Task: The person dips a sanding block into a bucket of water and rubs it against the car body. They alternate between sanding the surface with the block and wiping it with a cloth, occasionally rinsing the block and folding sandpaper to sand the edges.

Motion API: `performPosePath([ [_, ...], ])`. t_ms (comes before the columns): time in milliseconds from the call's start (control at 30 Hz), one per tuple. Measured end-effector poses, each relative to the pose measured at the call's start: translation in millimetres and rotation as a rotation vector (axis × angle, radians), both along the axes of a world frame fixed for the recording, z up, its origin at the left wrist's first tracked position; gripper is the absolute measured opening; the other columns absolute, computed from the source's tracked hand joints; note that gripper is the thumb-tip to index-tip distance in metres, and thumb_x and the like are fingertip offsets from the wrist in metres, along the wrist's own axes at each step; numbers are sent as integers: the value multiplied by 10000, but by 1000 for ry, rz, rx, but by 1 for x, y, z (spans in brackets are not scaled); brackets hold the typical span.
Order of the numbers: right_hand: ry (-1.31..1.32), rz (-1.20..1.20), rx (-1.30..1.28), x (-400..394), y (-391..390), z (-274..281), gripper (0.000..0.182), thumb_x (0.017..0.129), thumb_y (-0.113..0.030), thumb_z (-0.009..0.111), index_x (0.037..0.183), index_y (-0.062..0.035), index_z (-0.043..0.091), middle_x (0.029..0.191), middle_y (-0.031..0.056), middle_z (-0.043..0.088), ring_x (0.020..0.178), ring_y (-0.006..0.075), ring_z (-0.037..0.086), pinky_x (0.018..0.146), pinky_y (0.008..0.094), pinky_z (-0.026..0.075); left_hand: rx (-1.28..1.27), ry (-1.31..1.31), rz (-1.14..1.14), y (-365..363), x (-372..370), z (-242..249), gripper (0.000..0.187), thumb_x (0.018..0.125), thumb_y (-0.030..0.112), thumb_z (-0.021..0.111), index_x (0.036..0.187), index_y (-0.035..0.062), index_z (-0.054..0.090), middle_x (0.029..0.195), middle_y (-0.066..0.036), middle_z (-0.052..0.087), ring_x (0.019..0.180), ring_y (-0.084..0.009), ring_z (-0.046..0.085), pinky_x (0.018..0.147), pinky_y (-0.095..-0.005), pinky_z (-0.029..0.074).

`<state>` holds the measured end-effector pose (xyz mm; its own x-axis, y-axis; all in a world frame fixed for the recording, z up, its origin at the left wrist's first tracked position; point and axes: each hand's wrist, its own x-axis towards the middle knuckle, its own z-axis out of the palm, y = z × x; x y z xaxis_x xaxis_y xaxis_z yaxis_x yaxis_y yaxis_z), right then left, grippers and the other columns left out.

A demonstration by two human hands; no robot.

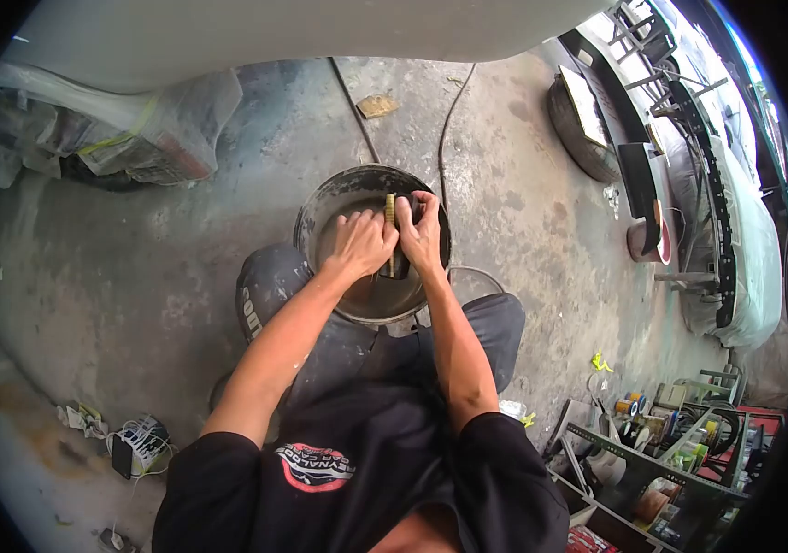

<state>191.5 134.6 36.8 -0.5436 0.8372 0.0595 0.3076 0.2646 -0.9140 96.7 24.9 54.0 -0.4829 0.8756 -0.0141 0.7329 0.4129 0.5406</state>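
A round metal bucket (320,217) with murky water stands on the concrete floor in front of me. Both hands are over its opening. My left hand (362,241) presses against a yellowish-green pad (390,210) held upright between the hands. My right hand (422,230) grips the same pad together with a dark sheet (394,267) that hangs down toward the water. My arms reach forward from black sleeves.
A dark shoe (265,286) lies left of the bucket. Two cables (445,129) run across the floor behind it. Plastic-wrapped parts (127,138) lie at the far left, a tyre (583,129) and car body panels (735,230) at right, a cluttered tool rack (670,442) at lower right.
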Motion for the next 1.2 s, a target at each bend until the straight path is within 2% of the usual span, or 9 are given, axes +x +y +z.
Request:
performPosePath([
  [167, 4, -105, 35, 0, 0, 1, 479, 971, -381, 677, 1214, 5, 532, 1016, 209, 626, 894, 323, 627, 832, 415, 503, 175, -41, 30, -5, -5, 6, 362, 984, 354, 512, 1062, 33, 661, 1015, -181, 694, 989, -395, 646, 854, -562, 448],
  [367, -113, -34, 123, 7, 8, -23, 475, 1015, -384, 616, 1270, 18, 618, 1211, 271, 624, 1148, 388, 606, 993, 453, 473, 311, -76, 91, -9, -30, 12, 262, 917, 281, 620, 866, 33, 689, 895, -161, 689, 902, -393, 660, 776, -512, 484],
  [567, 269, -56, -121, 1, 9, -31, 598, 1055, -417, 561, 1407, 65, 529, 1303, 218, 637, 1220, 302, 612, 1058, 388, 466, 480, -565, 121, -17, -60, 24, 294, 1010, 246, 568, 1056, -16, 692, 937, -156, 729, 829, -227, 681, 793, -362, 516],
  [633, 431, 128, -802, 15, 4, 13, 562, 1056, -416, 574, 1433, -2, 522, 1254, 121, 667, 1133, 212, 656, 1011, 367, 500, 390, -598, 85, -17, -60, 24, 305, 1030, 246, 551, 1085, -18, 694, 925, -148, 728, 833, -171, 660, 797, -348, 511],
  [700, 475, 344, -1023, 17, 5, 13, 496, 1054, -397, 583, 1409, -52, 546, 1244, 87, 674, 1126, 174, 655, 978, 358, 518, 475, -634, 7, -14, -50, 23, 324, 1037, 249, 536, 1101, -28, 691, 916, -140, 732, 843, -179, 664, 815, -344, 513],
  [867, 421, 209, -876, 26, 15, 15, 218, 1010, -246, 668, 1175, -111, 625, 1088, 6, 710, 953, 100, 684, 815, 326, 582, 539, -668, 97, -5, -45, 2, 373, 1066, 289, 506, 1235, 4, 679, 967, -120, 751, 869, -188, 673, 852, -357, 520],
  [1033, 593, 23, -868, 33, 38, 48, 182, 1034, -149, 606, 1198, -69, 602, 1117, 66, 713, 984, 161, 708, 839, 364, 616, 388, -580, 109, -9, -40, 6, 444, 1036, 226, 618, 1422, 15, 559, 1196, -100, 708, 917, -144, 662, 872, -306, 518],
  [1067, 580, -4, -850, 34, 42, 50, 182, 1034, -132, 599, 1201, -59, 597, 1129, 78, 710, 988, 172, 710, 845, 371, 619, 357, -540, 26, -10, -38, 12, 650, 977, 165, 709, 1547, 56, 418, 1216, -121, 706, 961, -143, 678, 857, -307, 527],
  [1200, 679, 29, -1006, 27, 46, 34, 341, 1010, -72, 611, 1325, 4, 504, 1138, 122, 671, 1017, 231, 703, 871, 409, 621, 504, -667, -129, -2, -14, 22, 780, 981, 60, 658, 1633, 105, 232, 1202, -147, 722, 1035, -174, 695, 883, -300, 531],
])
